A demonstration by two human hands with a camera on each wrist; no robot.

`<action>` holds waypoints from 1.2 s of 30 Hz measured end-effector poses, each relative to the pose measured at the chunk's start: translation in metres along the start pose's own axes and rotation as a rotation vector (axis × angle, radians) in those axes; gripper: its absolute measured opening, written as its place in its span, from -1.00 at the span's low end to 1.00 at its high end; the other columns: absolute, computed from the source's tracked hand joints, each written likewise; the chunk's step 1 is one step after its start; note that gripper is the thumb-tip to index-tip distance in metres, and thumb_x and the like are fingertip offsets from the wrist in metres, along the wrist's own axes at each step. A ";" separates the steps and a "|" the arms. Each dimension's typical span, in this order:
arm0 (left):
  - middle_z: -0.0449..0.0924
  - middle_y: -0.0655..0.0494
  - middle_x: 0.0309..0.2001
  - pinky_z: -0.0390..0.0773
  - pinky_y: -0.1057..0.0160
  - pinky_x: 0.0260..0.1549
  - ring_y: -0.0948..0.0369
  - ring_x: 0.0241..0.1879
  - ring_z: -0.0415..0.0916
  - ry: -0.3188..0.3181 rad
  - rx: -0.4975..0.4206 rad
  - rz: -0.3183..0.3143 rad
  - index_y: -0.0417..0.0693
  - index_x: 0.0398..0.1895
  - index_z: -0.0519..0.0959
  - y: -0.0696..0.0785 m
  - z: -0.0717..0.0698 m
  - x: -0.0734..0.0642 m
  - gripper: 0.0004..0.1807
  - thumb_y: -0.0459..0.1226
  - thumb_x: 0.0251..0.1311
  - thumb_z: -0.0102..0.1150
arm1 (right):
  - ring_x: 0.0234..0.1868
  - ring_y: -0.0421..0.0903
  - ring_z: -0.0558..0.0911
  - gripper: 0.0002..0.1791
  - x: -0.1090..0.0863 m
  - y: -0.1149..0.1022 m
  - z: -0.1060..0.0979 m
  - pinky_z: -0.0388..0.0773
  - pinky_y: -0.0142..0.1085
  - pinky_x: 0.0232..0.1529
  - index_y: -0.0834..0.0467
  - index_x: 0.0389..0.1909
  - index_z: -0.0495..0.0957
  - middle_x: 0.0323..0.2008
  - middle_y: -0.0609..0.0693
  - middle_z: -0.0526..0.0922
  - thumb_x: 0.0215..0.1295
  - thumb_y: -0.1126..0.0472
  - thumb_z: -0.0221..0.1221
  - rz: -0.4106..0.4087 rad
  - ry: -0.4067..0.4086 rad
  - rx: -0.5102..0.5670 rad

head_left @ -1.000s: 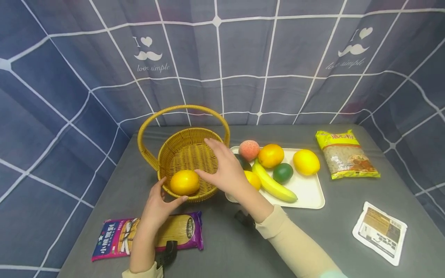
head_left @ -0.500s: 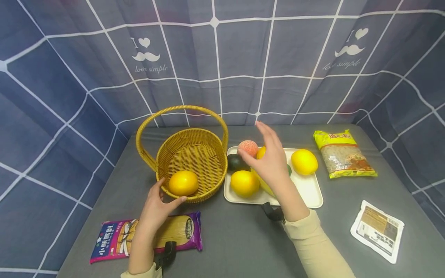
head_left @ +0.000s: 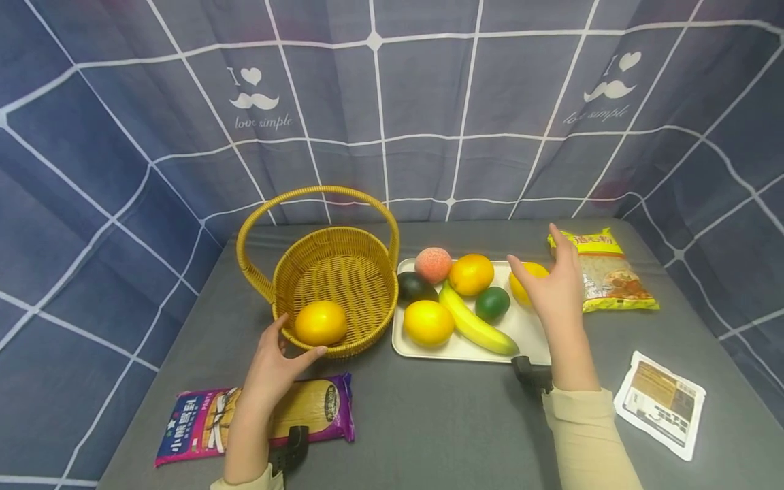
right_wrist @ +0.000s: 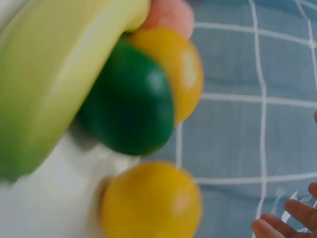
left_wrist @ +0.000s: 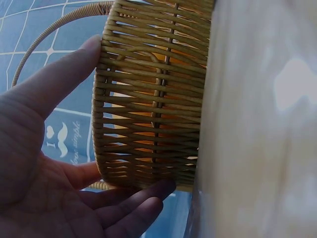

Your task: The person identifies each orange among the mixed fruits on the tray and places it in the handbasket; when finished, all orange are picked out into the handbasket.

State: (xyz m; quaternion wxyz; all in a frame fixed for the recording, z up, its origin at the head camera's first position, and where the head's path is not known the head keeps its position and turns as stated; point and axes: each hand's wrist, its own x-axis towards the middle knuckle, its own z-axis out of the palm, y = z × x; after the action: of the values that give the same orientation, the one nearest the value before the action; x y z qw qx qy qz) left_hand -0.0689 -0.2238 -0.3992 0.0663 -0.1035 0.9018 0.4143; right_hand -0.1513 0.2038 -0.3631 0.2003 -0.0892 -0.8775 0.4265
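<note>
My left hand [head_left: 273, 365] holds the front left of the wicker basket [head_left: 392, 294]. The left wrist view shows the thumb at its rim and the fingers curving around its woven side. Inside the basket, near the front, lies a rounded orange-yellow fruit [head_left: 321, 323]. With fingers and thumb spread apart, my right hand [head_left: 556, 289] hovers over the right end of the white tray [head_left: 401, 346]. Nearest to it is a lemon [head_left: 525, 280], partly hidden behind the thumb. A banana [head_left: 476, 327] and a small green fruit [head_left: 493, 303] lie to its left.
More fruit crowds the tray: a peach [head_left: 433, 265], an orange fruit [head_left: 471, 274], a dark avocado-like fruit [head_left: 416, 287] and another lemon [head_left: 429, 323]. A pasta pack [head_left: 315, 408] lies under my left forearm. At right are a yellow bag [head_left: 615, 275] and a white-edged packet [head_left: 660, 403].
My right hand has moved rightward from above the basket, across the tray, to the lemon at its right end. The left hand stays on the basket, and the fruit inside has not moved.
</note>
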 end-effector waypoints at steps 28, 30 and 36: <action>-0.13 -0.33 0.46 0.23 -0.20 0.23 -0.26 0.33 0.11 0.004 0.005 -0.012 -0.11 0.53 -0.15 0.000 0.001 0.000 0.21 0.21 0.00 0.34 | 0.36 0.35 0.16 -0.01 -0.003 0.077 0.010 0.08 0.23 0.31 0.27 0.47 0.04 0.40 0.33 0.15 0.22 -0.21 0.21 0.153 -0.189 -0.066; -0.14 -0.33 0.46 0.23 -0.20 0.24 -0.26 0.34 0.11 0.004 0.004 -0.012 -0.11 0.53 -0.15 0.000 0.001 0.000 0.21 0.20 0.00 0.34 | 0.35 0.36 0.18 0.00 -0.003 0.078 0.010 0.10 0.24 0.29 0.27 0.47 0.04 0.39 0.34 0.16 0.21 -0.23 0.21 0.159 -0.195 -0.076; -0.14 -0.33 0.46 0.24 -0.20 0.23 -0.26 0.34 0.12 0.004 0.001 -0.006 -0.10 0.53 -0.15 0.000 0.001 0.000 0.22 0.21 0.00 0.34 | 0.32 0.37 0.22 -0.01 -0.001 0.082 0.012 0.14 0.23 0.27 0.29 0.45 0.06 0.36 0.36 0.20 0.21 -0.22 0.22 0.162 -0.191 -0.103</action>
State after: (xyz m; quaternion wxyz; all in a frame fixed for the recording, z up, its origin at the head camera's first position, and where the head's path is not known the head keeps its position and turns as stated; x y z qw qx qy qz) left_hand -0.0689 -0.2230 -0.3997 0.0658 -0.1070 0.9018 0.4136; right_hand -0.1564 0.2455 -0.4347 0.0760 -0.1292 -0.9032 0.4023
